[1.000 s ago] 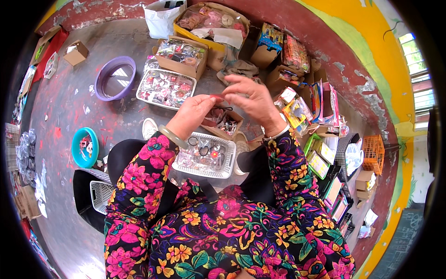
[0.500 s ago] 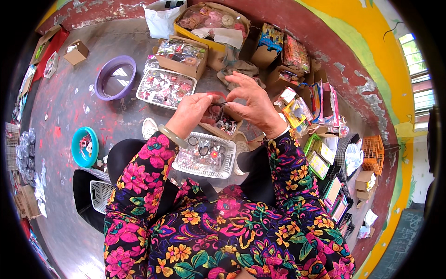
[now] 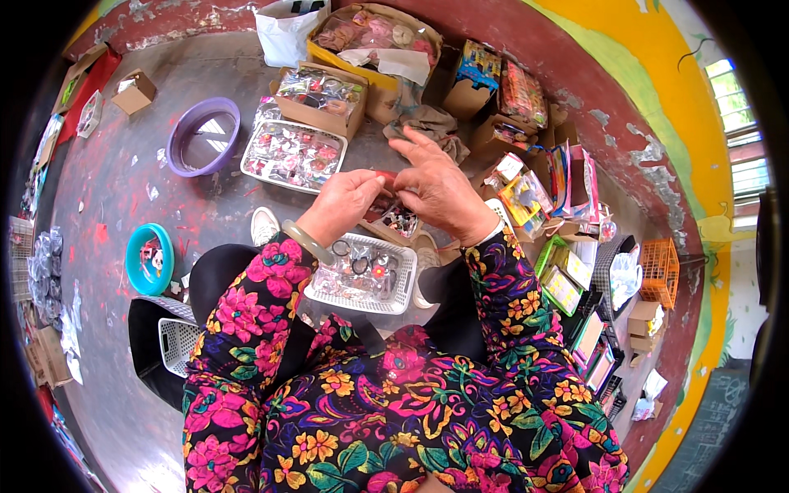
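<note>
Counting what's around: two round plastic basins, one purple [image 3: 203, 136] at upper left and one teal [image 3: 149, 258] at left. Two white slotted plastic baskets too, one mid-frame [image 3: 362, 278] and one at lower left [image 3: 177, 345]. Plus one orange plastic crate [image 3: 659, 272] at right and two white shoes [image 3: 264, 225].

Hiding between the fingertips of the left hand [image 3: 345, 201] and right hand [image 3: 440, 191]: a small red item [image 3: 386, 177], too small to tell apart. Lying partly covered beneath both hands: the small box [image 3: 394, 220] just beyond the white basket [image 3: 362, 275]. Blurring into unreadable specks: the basket's contents. Vanishing past the lower picture edge: both floral sleeves [image 3: 394, 411].
</note>
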Available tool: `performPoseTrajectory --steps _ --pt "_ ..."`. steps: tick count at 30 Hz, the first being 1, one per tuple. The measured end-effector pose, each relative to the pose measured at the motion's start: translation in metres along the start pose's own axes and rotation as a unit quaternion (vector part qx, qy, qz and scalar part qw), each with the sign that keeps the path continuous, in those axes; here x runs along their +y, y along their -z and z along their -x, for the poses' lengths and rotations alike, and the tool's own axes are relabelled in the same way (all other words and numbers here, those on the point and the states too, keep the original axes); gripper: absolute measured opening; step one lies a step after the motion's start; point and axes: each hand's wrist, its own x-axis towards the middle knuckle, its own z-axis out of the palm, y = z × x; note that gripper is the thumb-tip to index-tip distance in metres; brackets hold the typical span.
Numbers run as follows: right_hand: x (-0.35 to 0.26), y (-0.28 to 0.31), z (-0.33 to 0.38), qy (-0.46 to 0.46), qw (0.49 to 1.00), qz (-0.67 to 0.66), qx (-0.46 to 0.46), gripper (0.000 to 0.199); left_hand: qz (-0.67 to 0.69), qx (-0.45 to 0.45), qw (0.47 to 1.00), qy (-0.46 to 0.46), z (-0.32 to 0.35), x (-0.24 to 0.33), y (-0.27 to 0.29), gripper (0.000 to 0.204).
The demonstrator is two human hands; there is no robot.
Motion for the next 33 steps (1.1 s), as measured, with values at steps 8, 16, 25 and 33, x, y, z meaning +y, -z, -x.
performPoseTrajectory --steps 8,16,25,33 --pt "0.001 0.004 -0.003 -0.038 0.993 -0.088 0.063 0.017 0.051 0.039 0.998 -0.003 0.002 0.006 0.004 0.030" --pt "-0.002 0.000 -0.005 0.002 0.995 -0.099 0.008 0.018 0.109 0.023 0.994 0.012 0.009 0.017 0.002 0.031" --pt "0.001 -0.011 -0.005 -0.006 0.992 -0.123 0.009 0.017 0.108 0.012 0.994 -0.004 0.008 0.014 0.003 0.031" --pt "-0.005 -0.010 -0.008 -0.237 0.890 -0.380 0.089 0.028 0.160 0.063 0.985 -0.021 0.009 0.018 0.002 0.033"
